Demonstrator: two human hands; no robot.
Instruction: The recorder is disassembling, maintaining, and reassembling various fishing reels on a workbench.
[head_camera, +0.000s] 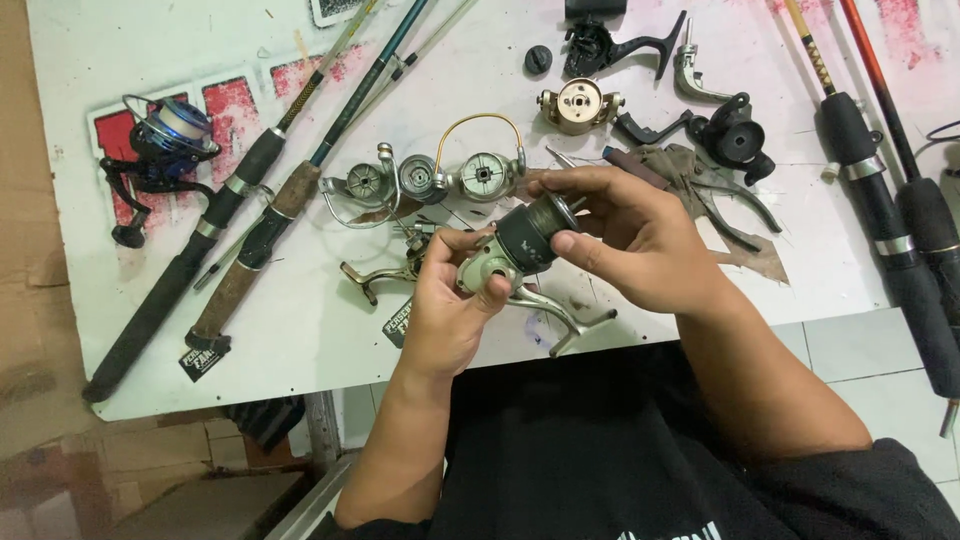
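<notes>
Both hands hold a spinning reel at frame centre, above the white table's near edge.

Left hand wraps the pale reel body; right hand fingers pinch its dark spool, apparently seated on the body.

A blue spinning reel with pale line is laid at the left of the white, red-marked tabletop. Two cork-and-black-handled rods are set diagonally beside it. Silver reel rotors with a gold bail wire are grouped at centre. A gold-toned reel housing and black reel bodies are placed beyond. Black-gripped rods are ranged at right.
</notes>
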